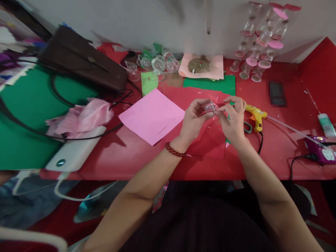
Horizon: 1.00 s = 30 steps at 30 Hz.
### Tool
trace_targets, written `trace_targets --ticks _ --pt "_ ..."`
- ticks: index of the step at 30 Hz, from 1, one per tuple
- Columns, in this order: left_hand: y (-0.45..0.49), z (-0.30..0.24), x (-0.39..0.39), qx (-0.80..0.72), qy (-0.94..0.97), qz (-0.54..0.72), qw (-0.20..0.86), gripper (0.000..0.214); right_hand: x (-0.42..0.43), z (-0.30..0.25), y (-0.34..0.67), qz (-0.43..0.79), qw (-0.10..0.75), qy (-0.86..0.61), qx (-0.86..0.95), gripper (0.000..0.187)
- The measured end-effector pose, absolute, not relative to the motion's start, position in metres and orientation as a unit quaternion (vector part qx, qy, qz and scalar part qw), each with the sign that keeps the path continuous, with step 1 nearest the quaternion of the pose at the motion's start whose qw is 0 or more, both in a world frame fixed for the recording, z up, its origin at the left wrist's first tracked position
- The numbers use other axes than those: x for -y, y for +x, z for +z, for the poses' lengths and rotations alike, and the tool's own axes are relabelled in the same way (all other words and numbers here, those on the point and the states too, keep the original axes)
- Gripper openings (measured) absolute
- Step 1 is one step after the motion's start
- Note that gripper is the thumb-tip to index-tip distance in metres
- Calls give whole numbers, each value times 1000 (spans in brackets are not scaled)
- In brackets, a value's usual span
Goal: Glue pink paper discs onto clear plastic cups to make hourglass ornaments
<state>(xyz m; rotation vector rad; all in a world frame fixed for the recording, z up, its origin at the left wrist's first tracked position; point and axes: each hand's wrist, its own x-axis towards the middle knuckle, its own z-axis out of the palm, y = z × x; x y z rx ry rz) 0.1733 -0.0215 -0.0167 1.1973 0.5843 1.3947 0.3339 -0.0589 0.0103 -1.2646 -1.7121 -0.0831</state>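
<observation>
My left hand [195, 115] is closed round a small clear plastic cup [209, 107], held sideways above the red paper [207, 140]. At the cup's rim, the fingertips of my right hand [232, 117] are pinched together. Whatever lies between them is too small to make out. Just right of that hand is a yellow glue gun [256, 115], lying on its side with a clear glue stick [291, 128] out of its back. Green scissor handles [247, 127] show partly beside my right wrist. A pink paper sheet [152, 117] lies left of my left hand.
Stacked clear cups with pink and red discs [252, 61] stand at the back right. Loose clear cups [159, 63] lie at the back. A brown bag [84, 57], white power bank [76, 150], purple device [320, 150] and green-labelled bottle [327, 125] flank the workspace, with cables.
</observation>
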Motion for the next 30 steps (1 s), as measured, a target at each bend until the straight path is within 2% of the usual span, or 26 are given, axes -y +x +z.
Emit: trace_targets --ticks 3,6,23,26,30 --pt "173 -15 24 -254 520 591 562 44 60 7 331 -103 452 -543 701 25" --pt "174 -14 27 -254 537 584 554 43 62 4 329 -117 437 -561 693 23" --pt "179 -10 33 -259 510 578 582 47 61 -1 326 25 509 -542 668 26" --pt "178 -8 31 -259 495 588 586 48 62 7 328 8 505 -531 680 32" --pt "174 -8 27 -265 482 591 590 48 64 19 335 -8 495 -495 714 22"
